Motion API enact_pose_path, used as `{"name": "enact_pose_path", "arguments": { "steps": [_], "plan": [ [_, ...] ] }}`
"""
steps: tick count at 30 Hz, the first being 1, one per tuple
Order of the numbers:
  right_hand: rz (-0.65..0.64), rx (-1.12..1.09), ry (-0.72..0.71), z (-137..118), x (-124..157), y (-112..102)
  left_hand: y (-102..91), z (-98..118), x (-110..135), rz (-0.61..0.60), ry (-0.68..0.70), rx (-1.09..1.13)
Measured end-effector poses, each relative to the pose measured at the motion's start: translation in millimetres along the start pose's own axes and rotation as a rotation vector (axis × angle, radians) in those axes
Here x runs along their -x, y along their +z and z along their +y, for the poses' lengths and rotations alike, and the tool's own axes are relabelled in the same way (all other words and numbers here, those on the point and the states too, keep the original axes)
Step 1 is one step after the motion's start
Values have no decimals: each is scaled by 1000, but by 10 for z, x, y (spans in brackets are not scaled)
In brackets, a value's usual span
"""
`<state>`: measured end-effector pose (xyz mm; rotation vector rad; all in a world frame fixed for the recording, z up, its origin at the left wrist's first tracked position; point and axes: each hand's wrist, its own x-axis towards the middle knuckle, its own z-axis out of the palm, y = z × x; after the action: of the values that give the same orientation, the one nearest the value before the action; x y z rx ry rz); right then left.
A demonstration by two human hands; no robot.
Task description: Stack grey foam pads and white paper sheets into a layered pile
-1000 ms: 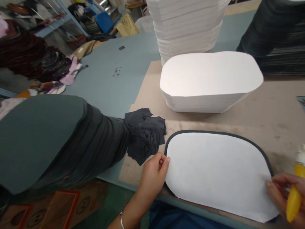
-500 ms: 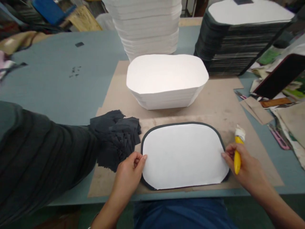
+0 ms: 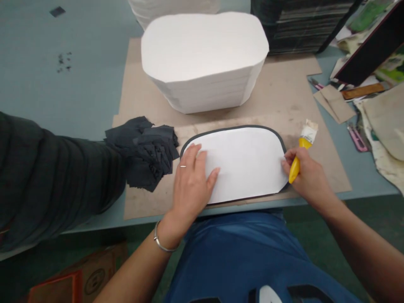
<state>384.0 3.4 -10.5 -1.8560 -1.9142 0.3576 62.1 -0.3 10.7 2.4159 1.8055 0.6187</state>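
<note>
A white rounded panel with a dark border lies flat near the table's front edge. My left hand rests on its left end, fingers stretched out and spread over the white surface. At the panel's right edge is my right hand, its thumb and fingertips touching the rim. That same hand holds a yellow-handled brush, with whitish bristles pointing up and away from me. Left of the panel sits a heap of dark fabric pieces.
Behind the panel stands a stack of white panels, with a dark stack farther right. Brown cardboard covers the table under the work. A big black ribbed bundle fills the left. Pink snips lie right, near a dark upright slab.
My left hand has gone from pinching the panel's left edge to lying flat on its surface. The right hand stays at the right edge with the brush. The view has tilted down.
</note>
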Motion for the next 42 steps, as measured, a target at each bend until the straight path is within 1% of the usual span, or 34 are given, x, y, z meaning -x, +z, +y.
{"name": "enact_pose_path", "arguments": {
  "steps": [2, 4, 6, 8, 10, 11, 13, 16, 18, 20, 24, 26, 28, 31, 34, 36, 37, 38, 40, 42],
  "plan": [
    [3, 18, -17, 9, 4, 12, 122, 145, -75, -75, 98, -3],
    [-3, 56, -43, 31, 14, 17, 233, 222, -136, -139, 126, -40],
    [-11, 102, -63, 52, 30, 3, 309, 238, -169, -188, 130, -72],
    [-3, 139, -76, 47, 42, -26, 342, 221, -176, -217, 130, -92],
    [33, 205, -103, -11, 26, -36, 344, 200, -168, -225, 135, -99],
    [51, 237, -140, -65, 0, -21, 340, 193, -162, -222, 138, -101],
    [60, 247, -265, -214, -89, 61, 332, 188, -154, -213, 139, -107],
    [-19, 111, -484, -475, -273, 286, 327, 189, -152, -205, 136, -119],
    [-59, 49, -559, -595, -377, 441, 326, 186, -151, -204, 134, -123],
    [-69, 38, -591, -641, -436, 556, 328, 182, -147, -204, 129, -121],
    [-50, 28, -602, -619, -449, 645, 345, 177, -138, -201, 122, -114],
    [-43, 9, -593, -627, -438, 631, 348, 179, -138, -190, 124, -115],
    [-33, -26, -571, -657, -431, 554, 329, 179, -143, -182, 129, -109],
    [-8, -102, -555, -692, -464, 281, 242, 163, -144, -161, 124, -75],
    [34, -107, -534, -718, -601, -81, 130, 120, -127, -105, 48, -38],
    [55, -151, -469, -783, -734, -240, 83, 90, -109, -88, -2, -19],
    [42, -208, -424, -839, -798, -271, 71, 78, -100, -88, -15, -12],
    [11, -284, -372, -909, -855, -269, 66, 70, -92, -92, -21, -7],
    [-89, -420, -288, -1061, -938, -184, 67, 63, -83, -96, -25, 0],
    [-162, -452, -258, -1173, -982, -51, 71, 63, -81, -91, -34, 11]
  ]
}}
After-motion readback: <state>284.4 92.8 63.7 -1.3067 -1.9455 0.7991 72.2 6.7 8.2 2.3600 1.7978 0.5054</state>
